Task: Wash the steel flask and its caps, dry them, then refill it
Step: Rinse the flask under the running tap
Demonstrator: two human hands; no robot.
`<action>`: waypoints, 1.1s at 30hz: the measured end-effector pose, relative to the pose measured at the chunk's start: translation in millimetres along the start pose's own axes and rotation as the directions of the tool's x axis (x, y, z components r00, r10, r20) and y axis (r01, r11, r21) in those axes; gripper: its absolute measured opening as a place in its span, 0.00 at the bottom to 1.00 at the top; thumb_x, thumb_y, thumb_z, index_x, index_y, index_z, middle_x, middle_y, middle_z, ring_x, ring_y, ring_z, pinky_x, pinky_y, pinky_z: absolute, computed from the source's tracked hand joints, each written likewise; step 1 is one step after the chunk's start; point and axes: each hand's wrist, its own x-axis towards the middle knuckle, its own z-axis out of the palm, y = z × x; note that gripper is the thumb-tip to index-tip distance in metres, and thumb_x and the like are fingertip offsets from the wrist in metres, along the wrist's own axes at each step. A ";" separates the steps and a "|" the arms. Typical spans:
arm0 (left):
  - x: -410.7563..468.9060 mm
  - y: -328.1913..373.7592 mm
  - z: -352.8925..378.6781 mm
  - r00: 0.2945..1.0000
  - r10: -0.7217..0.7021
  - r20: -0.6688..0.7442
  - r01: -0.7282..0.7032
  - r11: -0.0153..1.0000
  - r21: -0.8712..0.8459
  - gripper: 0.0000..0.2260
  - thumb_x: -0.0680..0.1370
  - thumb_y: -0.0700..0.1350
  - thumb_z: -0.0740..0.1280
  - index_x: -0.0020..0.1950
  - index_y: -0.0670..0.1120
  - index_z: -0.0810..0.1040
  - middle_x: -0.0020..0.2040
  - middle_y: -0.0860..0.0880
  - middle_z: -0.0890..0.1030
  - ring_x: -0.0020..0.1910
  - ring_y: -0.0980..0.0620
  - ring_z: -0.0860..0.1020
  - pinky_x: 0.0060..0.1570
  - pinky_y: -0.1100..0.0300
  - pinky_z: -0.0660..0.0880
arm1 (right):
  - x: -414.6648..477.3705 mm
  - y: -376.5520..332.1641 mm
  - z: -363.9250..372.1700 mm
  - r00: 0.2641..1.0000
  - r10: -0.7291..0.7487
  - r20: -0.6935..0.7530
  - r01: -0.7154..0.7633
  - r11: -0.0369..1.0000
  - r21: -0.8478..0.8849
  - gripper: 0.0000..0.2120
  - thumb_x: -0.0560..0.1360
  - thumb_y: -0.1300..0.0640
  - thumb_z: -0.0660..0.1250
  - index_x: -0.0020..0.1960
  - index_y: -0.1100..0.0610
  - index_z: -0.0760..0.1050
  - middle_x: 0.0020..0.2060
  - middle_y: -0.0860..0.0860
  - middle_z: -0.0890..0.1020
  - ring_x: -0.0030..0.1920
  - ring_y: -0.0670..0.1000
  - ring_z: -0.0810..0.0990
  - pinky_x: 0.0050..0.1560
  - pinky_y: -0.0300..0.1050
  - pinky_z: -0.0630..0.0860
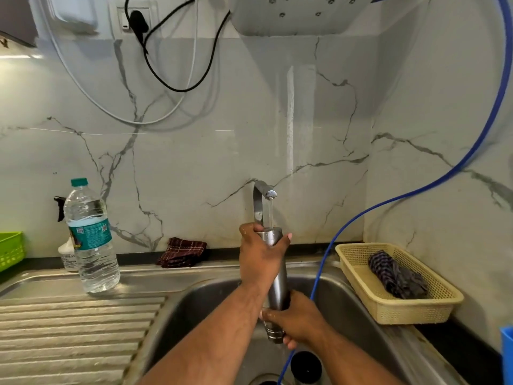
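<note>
While blue hose (322, 269) hangs just beside my flask (279, 282) over sink (194, 301), left hand (259, 259) grips neck, right hand (298, 320) grips base, tap (259, 201) water going in.

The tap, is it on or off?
On. A thin stream falls from the tap down to the steel flask held beneath it.

Flask (279, 284), gripped in the fingers (270, 315): brushed steel, satin sheen.
Sink (194, 301), below the fingers: dull steel.
Basket (416, 312), right of the fingers: matt plastic.
</note>
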 end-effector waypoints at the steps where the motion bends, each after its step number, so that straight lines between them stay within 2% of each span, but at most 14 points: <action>1: 2.0 2.3 -2.2 0.998 -0.068 0.008 0.069 0.997 -0.025 0.27 0.73 0.60 0.76 0.60 0.50 0.66 0.50 0.52 0.77 0.47 0.55 0.79 0.39 0.67 0.72 | -1.4 -0.2 -0.6 1.000 -0.013 -0.003 0.013 1.000 -0.026 0.21 0.68 0.46 0.79 0.54 0.53 0.76 0.40 0.54 0.87 0.28 0.48 0.81 0.30 0.43 0.80; 3: 8.5 4.3 -8.4 0.986 -0.161 0.044 0.164 0.983 -0.080 0.25 0.73 0.63 0.74 0.61 0.51 0.69 0.48 0.55 0.77 0.45 0.58 0.77 0.40 0.65 0.73 | -4.2 -1.2 -1.5 0.998 -0.054 -0.007 0.054 0.997 -0.048 0.23 0.67 0.44 0.80 0.57 0.51 0.77 0.43 0.49 0.86 0.34 0.44 0.83 0.31 0.37 0.77; 6: 24.2 -0.4 -17.6 0.961 -0.229 0.155 0.258 0.943 -0.210 0.22 0.70 0.62 0.79 0.57 0.53 0.78 0.52 0.49 0.83 0.48 0.50 0.83 0.49 0.54 0.82 | -9.6 -4.9 -1.0 0.994 -0.112 -0.007 0.112 0.993 -0.038 0.28 0.66 0.43 0.81 0.61 0.50 0.76 0.48 0.44 0.84 0.45 0.41 0.84 0.39 0.32 0.77; 8: 33.3 1.0 -21.8 0.937 -0.209 0.280 0.279 0.930 -0.241 0.19 0.68 0.57 0.81 0.54 0.52 0.81 0.54 0.45 0.84 0.49 0.47 0.84 0.48 0.51 0.83 | -12.4 -8.4 -1.6 0.992 -0.122 0.021 0.121 0.993 0.006 0.29 0.66 0.44 0.80 0.63 0.50 0.76 0.49 0.45 0.84 0.47 0.43 0.84 0.42 0.35 0.80; 11: 45.9 9.8 -25.4 0.882 -0.136 0.452 0.287 0.915 -0.284 0.13 0.69 0.48 0.82 0.50 0.50 0.84 0.55 0.44 0.85 0.52 0.41 0.84 0.52 0.46 0.83 | -19.4 -14.6 -4.7 0.987 -0.114 0.111 0.096 0.983 0.154 0.22 0.72 0.51 0.77 0.63 0.52 0.74 0.49 0.51 0.85 0.42 0.47 0.86 0.35 0.40 0.81; 14: 58.2 17.5 -27.2 0.820 -0.067 0.569 0.320 0.877 -0.359 0.14 0.72 0.44 0.79 0.56 0.46 0.83 0.58 0.43 0.84 0.56 0.39 0.82 0.60 0.41 0.79 | -20.4 -18.5 -7.5 0.982 -0.134 0.130 0.087 0.944 0.317 0.19 0.74 0.54 0.74 0.63 0.51 0.73 0.52 0.57 0.85 0.46 0.55 0.87 0.38 0.49 0.83; 17: 59.9 24.2 -21.7 0.893 -0.103 0.439 0.299 0.864 -0.405 0.12 0.74 0.47 0.77 0.55 0.47 0.80 0.51 0.43 0.84 0.48 0.45 0.83 0.54 0.45 0.81 | -15.5 -20.0 -8.5 0.988 -0.153 0.001 0.143 0.927 0.348 0.22 0.71 0.52 0.75 0.63 0.49 0.73 0.50 0.56 0.85 0.46 0.54 0.86 0.37 0.46 0.81; 20: 54.4 20.7 -4.9 0.984 -0.083 0.159 0.120 0.964 -0.236 0.14 0.76 0.54 0.75 0.52 0.48 0.77 0.47 0.45 0.83 0.45 0.47 0.83 0.49 0.49 0.81 | -13.2 -22.2 -3.1 0.986 -0.158 -0.056 0.167 0.934 0.315 0.18 0.70 0.53 0.77 0.57 0.50 0.75 0.45 0.55 0.85 0.40 0.52 0.85 0.36 0.48 0.83; 22: 48.9 16.7 4.1 0.995 -0.085 0.049 0.090 0.989 -0.114 0.15 0.77 0.55 0.73 0.53 0.47 0.74 0.47 0.47 0.81 0.45 0.47 0.82 0.47 0.55 0.79 | -11.8 -20.8 4.5 0.987 -0.114 -0.114 0.140 0.955 0.261 0.20 0.67 0.52 0.78 0.56 0.52 0.76 0.43 0.53 0.85 0.38 0.50 0.85 0.35 0.47 0.84; 24: 45.5 14.3 8.1 0.989 -0.148 -0.001 0.147 0.989 -0.030 0.19 0.75 0.54 0.75 0.55 0.46 0.70 0.49 0.47 0.80 0.46 0.47 0.81 0.46 0.57 0.76 | -10.2 -17.8 8.7 0.979 -0.080 -0.188 0.108 0.984 0.143 0.26 0.64 0.49 0.80 0.57 0.51 0.74 0.44 0.50 0.84 0.39 0.48 0.85 0.33 0.43 0.83; 26: 44.8 11.3 8.4 0.972 -0.236 -0.012 0.236 0.972 0.016 0.24 0.72 0.53 0.77 0.58 0.46 0.68 0.51 0.47 0.79 0.47 0.47 0.80 0.46 0.56 0.77 | -10.6 -17.2 6.8 0.965 -0.094 -0.246 0.102 0.995 0.021 0.28 0.65 0.48 0.80 0.59 0.49 0.70 0.46 0.48 0.82 0.40 0.48 0.84 0.31 0.40 0.80; 28: 47.9 9.6 5.2 0.955 -0.294 0.021 0.295 0.954 -0.047 0.23 0.72 0.52 0.78 0.59 0.46 0.72 0.50 0.48 0.80 0.47 0.47 0.81 0.50 0.54 0.81 | -11.0 -18.1 2.8 0.951 -0.129 -0.280 0.123 0.992 -0.042 0.29 0.65 0.47 0.80 0.59 0.47 0.68 0.47 0.48 0.81 0.40 0.48 0.84 0.32 0.42 0.82; 30: 53.1 7.9 -1.8 0.954 -0.289 0.086 0.299 0.943 -0.144 0.19 0.70 0.52 0.80 0.55 0.48 0.78 0.49 0.47 0.83 0.46 0.46 0.83 0.51 0.50 0.83 | -9.8 -18.6 -0.5 0.948 -0.143 -0.284 0.138 0.990 -0.036 0.29 0.63 0.46 0.79 0.57 0.47 0.68 0.47 0.49 0.81 0.39 0.49 0.84 0.31 0.44 0.83; 33: 56.6 6.6 -16.9 0.941 -0.245 0.233 0.296 0.930 -0.219 0.16 0.70 0.50 0.81 0.53 0.48 0.81 0.49 0.43 0.85 0.45 0.45 0.84 0.44 0.52 0.83 | -8.1 -17.2 -2.4 0.965 -0.130 -0.228 0.139 0.990 0.022 0.30 0.62 0.46 0.79 0.59 0.48 0.70 0.47 0.48 0.81 0.41 0.48 0.84 0.36 0.44 0.84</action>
